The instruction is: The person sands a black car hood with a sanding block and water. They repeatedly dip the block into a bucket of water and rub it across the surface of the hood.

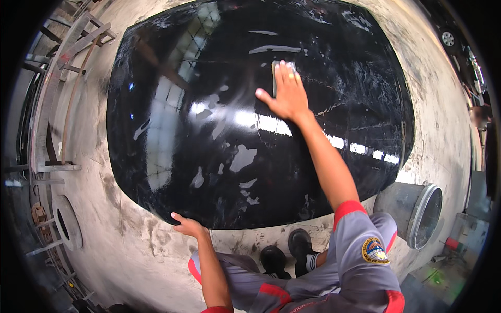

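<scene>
A black, glossy car hood (219,172) lies in front of me, with patches of water and whitish smears over its surface. My right hand (286,96) lies with its fingers stretched forward, pressing a small, thin grey piece of what looks like sandpaper (275,70) against the hood, right of its middle. Most of that piece is hidden under the fingers. At the near left edge of the hood, my left hand (189,226) grips the rim. Its thumb side shows on top and the other fingers are mostly hidden.
A grey cylindrical drum (399,206) lies on its side by the hood's near right corner. Along the left stands a metal frame (44,104), with a round ring (68,221) near it. My dark shoes (300,250) rest on the stained concrete floor (135,245). A car wheel (448,38) shows far right.
</scene>
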A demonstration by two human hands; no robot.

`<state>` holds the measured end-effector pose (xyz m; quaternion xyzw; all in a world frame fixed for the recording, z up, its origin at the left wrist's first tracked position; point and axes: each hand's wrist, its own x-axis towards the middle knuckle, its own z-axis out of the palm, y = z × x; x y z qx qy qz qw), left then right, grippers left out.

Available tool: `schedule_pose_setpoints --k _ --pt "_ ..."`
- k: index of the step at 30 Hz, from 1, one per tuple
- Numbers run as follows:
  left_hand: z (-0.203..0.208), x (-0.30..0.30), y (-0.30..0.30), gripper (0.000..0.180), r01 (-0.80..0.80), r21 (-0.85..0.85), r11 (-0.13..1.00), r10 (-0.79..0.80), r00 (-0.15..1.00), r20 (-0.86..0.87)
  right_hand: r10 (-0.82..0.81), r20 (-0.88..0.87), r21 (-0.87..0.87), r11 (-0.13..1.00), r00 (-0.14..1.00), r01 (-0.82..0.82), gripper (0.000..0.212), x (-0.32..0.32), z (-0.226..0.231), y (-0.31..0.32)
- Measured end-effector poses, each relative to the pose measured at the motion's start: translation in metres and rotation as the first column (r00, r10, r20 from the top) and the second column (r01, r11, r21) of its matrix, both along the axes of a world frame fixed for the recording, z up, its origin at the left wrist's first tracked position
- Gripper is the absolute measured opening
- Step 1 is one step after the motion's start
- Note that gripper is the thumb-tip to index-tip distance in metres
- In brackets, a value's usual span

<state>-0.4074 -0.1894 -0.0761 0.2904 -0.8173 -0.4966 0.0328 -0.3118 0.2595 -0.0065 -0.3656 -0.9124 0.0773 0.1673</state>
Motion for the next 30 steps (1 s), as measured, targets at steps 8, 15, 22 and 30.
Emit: schedule_pose_setpoints --k 8,15,22,30 --pt "0.010 0.003 0.000 0.077 0.002 0.050 0.999 0.000 1.000 -0.030 0.267 0.056 -0.014 0.964 0.962 -0.267 0.107 0.044 0.014 -0.060" --pt "0.001 -0.005 -0.019 0.084 -0.011 -0.026 1.000 0.011 1.000 -0.011 0.202 0.076 -0.084 0.977 0.976 -0.196 0.110 0.060 0.006 -0.081" --pt "0.015 0.008 0.015 0.084 -0.001 0.100 0.995 0.000 1.000 0.011 0.048 0.051 0.001 0.999 0.998 -0.048 0.096 0.060 0.026 0.022" --pt "0.015 0.001 -0.004 0.083 -0.024 0.065 0.998 0.024 1.000 0.000 0.228 0.190 -0.152 0.968 0.955 -0.201 0.110 0.110 0.007 -0.095"
